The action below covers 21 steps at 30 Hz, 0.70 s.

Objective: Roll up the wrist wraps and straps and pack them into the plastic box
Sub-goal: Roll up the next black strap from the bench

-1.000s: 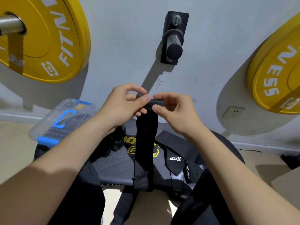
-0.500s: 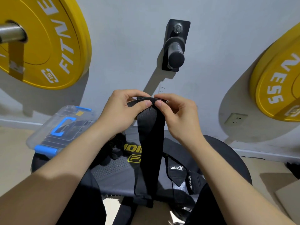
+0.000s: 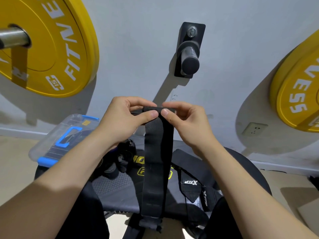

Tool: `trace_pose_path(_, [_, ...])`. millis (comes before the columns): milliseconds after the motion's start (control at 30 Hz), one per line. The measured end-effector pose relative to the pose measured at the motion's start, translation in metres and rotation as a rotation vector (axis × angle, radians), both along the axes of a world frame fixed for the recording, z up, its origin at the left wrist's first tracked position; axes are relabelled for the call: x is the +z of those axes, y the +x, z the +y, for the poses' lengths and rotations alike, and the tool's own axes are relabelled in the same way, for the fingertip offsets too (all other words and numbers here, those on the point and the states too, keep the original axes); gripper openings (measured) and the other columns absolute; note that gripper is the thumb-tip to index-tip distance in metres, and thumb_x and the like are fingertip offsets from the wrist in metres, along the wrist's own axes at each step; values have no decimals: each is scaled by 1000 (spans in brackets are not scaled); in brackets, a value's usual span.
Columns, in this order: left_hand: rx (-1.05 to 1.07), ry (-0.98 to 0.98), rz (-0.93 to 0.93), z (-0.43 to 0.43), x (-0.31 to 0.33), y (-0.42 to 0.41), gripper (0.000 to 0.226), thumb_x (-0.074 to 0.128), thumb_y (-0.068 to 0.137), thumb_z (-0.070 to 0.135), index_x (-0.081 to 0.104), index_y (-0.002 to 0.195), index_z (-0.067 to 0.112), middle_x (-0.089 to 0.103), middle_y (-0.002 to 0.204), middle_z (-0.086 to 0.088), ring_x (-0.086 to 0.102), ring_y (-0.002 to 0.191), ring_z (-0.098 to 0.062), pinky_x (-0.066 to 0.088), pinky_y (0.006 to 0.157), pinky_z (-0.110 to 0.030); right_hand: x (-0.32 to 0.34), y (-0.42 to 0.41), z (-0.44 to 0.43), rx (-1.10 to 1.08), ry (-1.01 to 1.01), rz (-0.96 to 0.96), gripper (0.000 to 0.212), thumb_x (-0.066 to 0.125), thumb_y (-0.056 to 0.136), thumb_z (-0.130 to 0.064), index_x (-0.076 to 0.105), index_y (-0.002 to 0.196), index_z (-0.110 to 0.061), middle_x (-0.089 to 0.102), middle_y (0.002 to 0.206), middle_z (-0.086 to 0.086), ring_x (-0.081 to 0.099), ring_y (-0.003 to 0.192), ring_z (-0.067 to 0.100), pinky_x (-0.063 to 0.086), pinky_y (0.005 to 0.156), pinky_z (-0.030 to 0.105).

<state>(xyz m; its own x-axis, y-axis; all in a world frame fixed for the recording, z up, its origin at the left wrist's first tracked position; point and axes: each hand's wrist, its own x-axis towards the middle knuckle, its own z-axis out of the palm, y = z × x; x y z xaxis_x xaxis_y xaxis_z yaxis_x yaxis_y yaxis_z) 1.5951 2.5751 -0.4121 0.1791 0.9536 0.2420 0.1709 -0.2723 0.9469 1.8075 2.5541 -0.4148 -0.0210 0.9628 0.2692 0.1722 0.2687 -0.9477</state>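
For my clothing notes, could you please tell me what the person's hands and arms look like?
Both the left hand and the right hand are bare: no gloves, rings, watch or wristband show. The forearms are bare too, with no sleeves in view. The fingernails look short and unpainted.

We see a strap point(image 3: 156, 161) of matt black woven cloth, frayed at its lower end, a plastic box point(image 3: 51, 144) that is clear and glossy with blue clips, a smooth yellow weight plate point(image 3: 51, 49) on a brushed metal bar point(image 3: 14, 39), and a counter point(image 3: 112, 187) with a dimpled grey pad.
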Motion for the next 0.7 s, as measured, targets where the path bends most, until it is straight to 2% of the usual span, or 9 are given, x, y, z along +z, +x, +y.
trace_pose_path(100, [10,52,121,0,-3,2,8,85,91,31,78,95,29,80,82,-5,76,75,-28,66,75,-44,-2,-2,1,21,0,-137,6,74,102,-19,71,105,-15,74,82,23,65,72,39,53,68,45])
trace_pose_path(167, [-4,98,180,1,-6,3,11,80,90,38,73,94,30,77,82,-6,70,70,-21,58,70,-37,-3,-3,0,16,19,-142,6,74,101,-17,68,101,-15,73,82,25,60,66,39,47,64,38])
trace_pose_path(233, [-39,87,98,1,-5,3,14,80,89,41,74,93,29,80,89,-5,72,78,-11,57,76,-34,-2,-2,1,-5,47,-106,8,78,98,-15,70,96,-16,72,74,16,51,60,23,42,62,32])
trace_pose_path(300, [-64,56,26,2,-3,3,17,82,89,45,78,90,29,81,93,-3,74,85,-11,60,80,-32,-1,-1,2,-13,57,-40,9,82,94,-9,75,93,-14,77,76,5,63,64,27,53,64,37])
trace_pose_path(367, [-61,44,9,2,-3,3,5,84,92,33,81,90,30,82,94,-1,76,89,-12,63,84,-39,-1,0,1,-5,43,8,12,84,90,-3,77,93,-12,81,87,11,74,81,41,64,80,52])
trace_pose_path(467, [-22,18,38,2,-3,1,20,89,88,21,83,104,32,82,104,5,77,107,-16,61,100,-50,-1,5,-1,47,9,1,20,88,87,-8,79,102,-17,73,78,15,64,70,41,59,70,50])
trace_pose_path(533, [-31,19,46,0,-1,0,22,90,88,21,84,107,30,83,103,8,78,104,-13,61,101,-47,-1,9,-2,98,-51,-14,30,88,89,-21,77,117,-21,68,94,39,61,82,56,57,83,64])
trace_pose_path(600, [-37,65,115,0,-2,2,15,88,90,23,82,103,28,83,98,7,80,95,-13,64,94,-45,-2,10,-2,99,-53,-72,25,84,93,-24,78,118,-19,64,108,47,60,101,64,51,95,74])
trace_pose_path(700, [-63,93,193,-3,-7,10,14,82,96,24,68,94,27,78,76,3,75,66,-17,63,64,-39,-3,7,-3,59,-20,-65,12,79,97,-9,77,108,-11,76,101,29,67,103,54,54,93,69])
